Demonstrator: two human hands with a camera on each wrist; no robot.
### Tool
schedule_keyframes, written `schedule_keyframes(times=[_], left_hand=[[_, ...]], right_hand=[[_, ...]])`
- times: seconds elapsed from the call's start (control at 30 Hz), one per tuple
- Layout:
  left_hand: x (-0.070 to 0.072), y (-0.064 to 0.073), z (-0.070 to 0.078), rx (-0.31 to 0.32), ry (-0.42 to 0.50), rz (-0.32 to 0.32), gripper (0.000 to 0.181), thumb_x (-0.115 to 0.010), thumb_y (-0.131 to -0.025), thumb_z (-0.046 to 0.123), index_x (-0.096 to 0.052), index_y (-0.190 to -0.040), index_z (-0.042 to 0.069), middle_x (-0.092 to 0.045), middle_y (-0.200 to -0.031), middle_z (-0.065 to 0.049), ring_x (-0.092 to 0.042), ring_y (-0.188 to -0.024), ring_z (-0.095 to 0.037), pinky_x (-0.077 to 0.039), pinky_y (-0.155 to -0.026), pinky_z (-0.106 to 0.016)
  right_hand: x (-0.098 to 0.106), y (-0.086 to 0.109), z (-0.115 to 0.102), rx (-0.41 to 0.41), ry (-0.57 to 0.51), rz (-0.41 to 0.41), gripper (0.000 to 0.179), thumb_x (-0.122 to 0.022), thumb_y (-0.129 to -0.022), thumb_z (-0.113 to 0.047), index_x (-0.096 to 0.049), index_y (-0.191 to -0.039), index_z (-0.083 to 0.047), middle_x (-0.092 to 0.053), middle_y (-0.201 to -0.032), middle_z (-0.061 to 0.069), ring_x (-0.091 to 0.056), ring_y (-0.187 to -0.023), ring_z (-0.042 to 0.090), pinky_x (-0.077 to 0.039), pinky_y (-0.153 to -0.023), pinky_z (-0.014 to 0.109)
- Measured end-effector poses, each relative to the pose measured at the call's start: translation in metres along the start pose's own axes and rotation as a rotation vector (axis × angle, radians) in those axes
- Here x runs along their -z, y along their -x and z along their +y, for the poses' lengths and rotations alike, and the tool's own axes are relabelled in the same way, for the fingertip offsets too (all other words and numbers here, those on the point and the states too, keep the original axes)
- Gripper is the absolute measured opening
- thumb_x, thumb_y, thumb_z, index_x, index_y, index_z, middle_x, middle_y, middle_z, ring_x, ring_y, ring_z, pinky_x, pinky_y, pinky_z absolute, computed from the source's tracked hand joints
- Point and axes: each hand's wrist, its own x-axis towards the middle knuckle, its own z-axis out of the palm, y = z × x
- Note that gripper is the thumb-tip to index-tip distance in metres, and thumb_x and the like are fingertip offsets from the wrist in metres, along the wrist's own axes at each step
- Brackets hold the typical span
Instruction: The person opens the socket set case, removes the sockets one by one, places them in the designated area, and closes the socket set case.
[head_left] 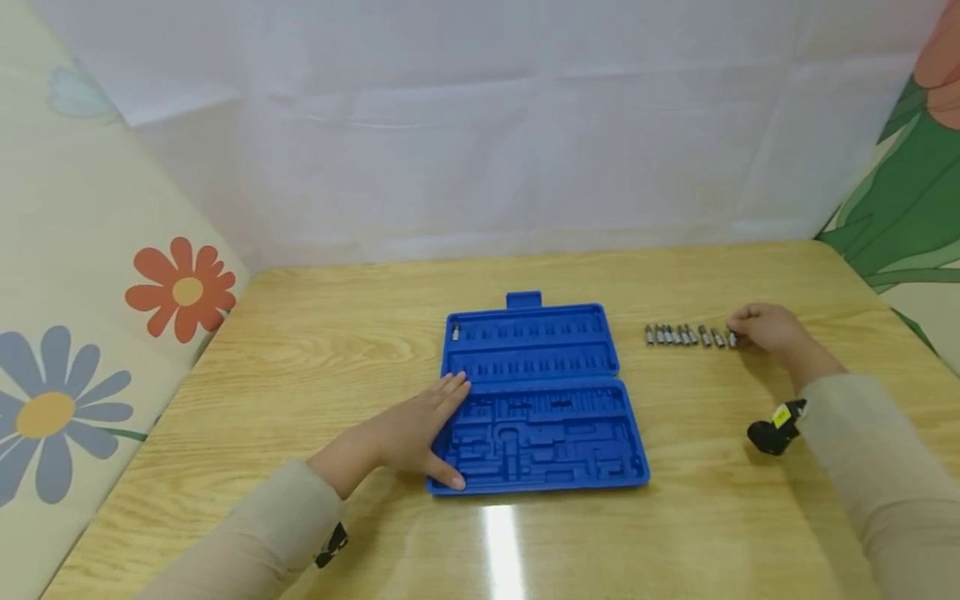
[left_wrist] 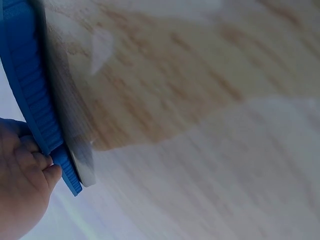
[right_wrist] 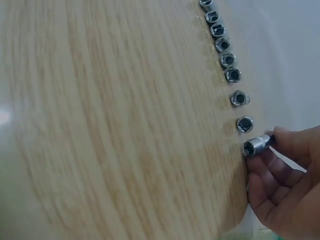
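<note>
An open blue plastic case [head_left: 551,492] lies on the table with its lid folded back and moulded slots showing. My left hand [head_left: 416,425] rests over its left edge, the thumb at the front corner and the fingers near the hinge. One bit socket [head_left: 456,332] sits in the top left slot of the upper half. To the right of the case, several silver bit sockets [head_left: 677,335] stand in a row. My right hand [head_left: 768,327] pinches the bit socket [right_wrist: 257,144] at the right end between thumb and fingers; it is tilted, its hollow end facing the right wrist camera.
The wood-grain table [head_left: 345,333] runs back to a white sheet [head_left: 420,167]. Flowered cloth [head_left: 67,275] hangs at both sides. A black wrist camera [head_left: 772,433] hangs below the right sleeve.
</note>
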Motion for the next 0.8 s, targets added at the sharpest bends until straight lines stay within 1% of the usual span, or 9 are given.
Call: schedule_keyframes(times=[0.13, 0.23, 0.33, 0.47, 0.53, 0.8], left_hand=[[0.0005, 0.0009, 0.0005, -0.007, 0.004, 0.0, 0.115, -0.056, -0.058, 0.068, -0.009, -0.138, 0.0, -0.002, -0.142, -0.016, 0.001, -0.129, -0.028, -0.011, -0.102, -0.04], [0.0006, 0.001, 0.0002, -0.006, 0.003, 0.0, 0.115, -0.056, -0.058, 0.069, -0.008, -0.138, 0.0, -0.002, -0.142, -0.015, 0.002, -0.129, -0.029, -0.011, -0.102, -0.041], [0.0002, 0.0009, -0.0007, 0.002, 0.004, -0.001, 0.116, -0.056, -0.058, 0.069, -0.007, -0.138, 0.001, -0.001, -0.143, -0.014, 0.002, -0.129, -0.027, -0.011, -0.102, -0.039], [-0.0001, 0.0005, -0.0015, -0.002, 0.006, 0.0, 0.117, -0.056, -0.057, 0.069, -0.006, -0.138, 0.002, 0.0, -0.143, -0.012, 0.003, -0.129, -0.026, -0.011, -0.102, -0.039], [0.0002, 0.0006, -0.0015, -0.005, 0.011, -0.003, 0.116, -0.056, -0.057, 0.069, -0.006, -0.138, 0.002, 0.0, -0.143, -0.013, 0.003, -0.129, -0.026, -0.011, -0.102, -0.04], [0.0021, 0.001, -0.0008, -0.011, 0.009, -0.004, 0.116, -0.057, -0.058, 0.068, -0.008, -0.138, 0.0, -0.001, -0.143, -0.014, 0.003, -0.129, -0.028, -0.01, -0.102, -0.041]], right_hand=[[-0.0025, -0.0027, 0.0021, 0.001, 0.008, 0.013, 0.029, -0.042, -0.089, -0.006, -0.041, -0.104, 0.018, -0.051, -0.077, 0.003, -0.048, -0.061, 0.004, -0.045, -0.059, 0.021], [-0.0037, -0.0038, 0.0014, -0.002, 0.039, 0.03, 0.028, -0.043, -0.089, -0.007, -0.042, -0.102, 0.018, -0.051, -0.076, 0.004, -0.047, -0.06, 0.004, -0.044, -0.058, 0.021], [-0.0043, -0.0041, 0.0011, 0.002, 0.094, 0.046, 0.027, -0.044, -0.088, -0.008, -0.046, -0.098, 0.018, -0.053, -0.075, 0.006, -0.047, -0.06, 0.006, -0.043, -0.057, 0.022], [-0.0042, -0.004, 0.0025, -0.009, 0.17, 0.075, 0.025, -0.048, -0.086, -0.011, -0.053, -0.089, 0.013, -0.054, -0.071, 0.005, -0.047, -0.061, 0.011, -0.041, -0.056, 0.025], [-0.0044, -0.0038, 0.0028, -0.014, 0.181, 0.085, 0.024, -0.05, -0.085, -0.012, -0.054, -0.086, 0.011, -0.054, -0.068, 0.003, -0.047, -0.061, 0.013, -0.04, -0.055, 0.025], [-0.0063, -0.0026, 0.0015, -0.006, 0.188, 0.106, 0.023, -0.049, -0.085, -0.011, -0.054, -0.087, 0.012, -0.055, -0.07, 0.005, -0.047, -0.06, 0.013, -0.039, -0.054, 0.024]])
